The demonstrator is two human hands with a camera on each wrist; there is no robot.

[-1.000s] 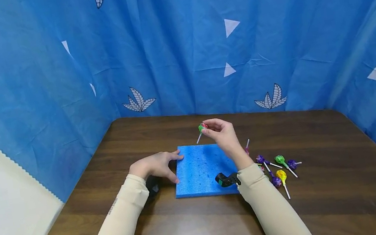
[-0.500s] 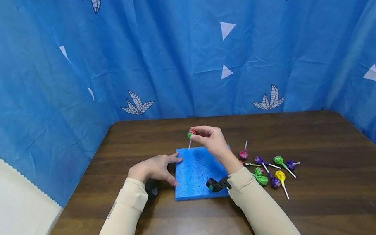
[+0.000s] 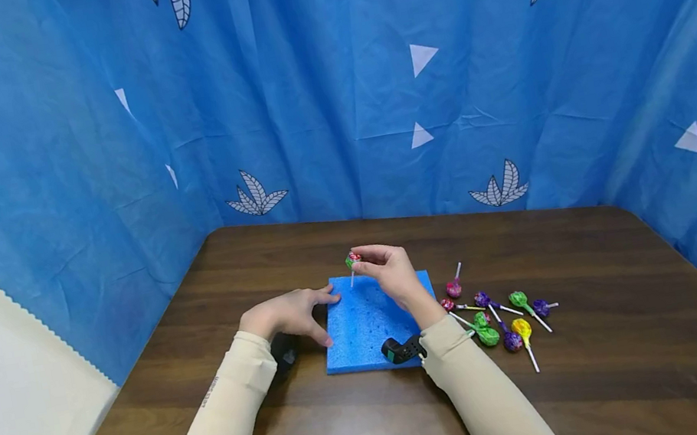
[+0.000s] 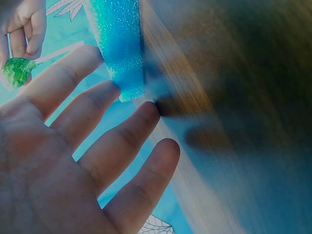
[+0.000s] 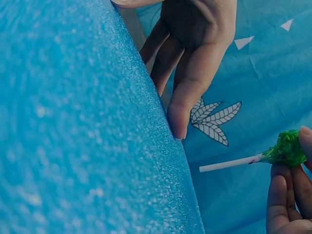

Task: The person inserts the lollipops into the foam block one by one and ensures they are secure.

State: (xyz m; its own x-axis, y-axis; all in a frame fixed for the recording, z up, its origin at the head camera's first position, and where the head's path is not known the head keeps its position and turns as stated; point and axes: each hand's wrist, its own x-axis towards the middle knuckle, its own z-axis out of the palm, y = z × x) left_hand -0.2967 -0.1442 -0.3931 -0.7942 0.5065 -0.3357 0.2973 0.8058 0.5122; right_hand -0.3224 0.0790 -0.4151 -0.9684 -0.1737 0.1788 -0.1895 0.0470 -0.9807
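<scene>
Over the far part of the blue foam block point(image 3: 364, 327), head view: right hand point(image 3: 389, 272) pinches a green-and-red lollipop point(image 3: 351, 261), stick point(image 3: 352, 279) down; left sleeve point(image 3: 211, 428) lettering point(image 3: 209, 391) — too small to read. Left wrist view: left hand point(image 4: 83, 141) — spread, fingers nearly straight, touching the block's edge. Right wrist view: stick end just beside the block, apart.

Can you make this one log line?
left hand: touching blue foam | right hand: pinching green-red lollipop | other lollipops: on table
</scene>
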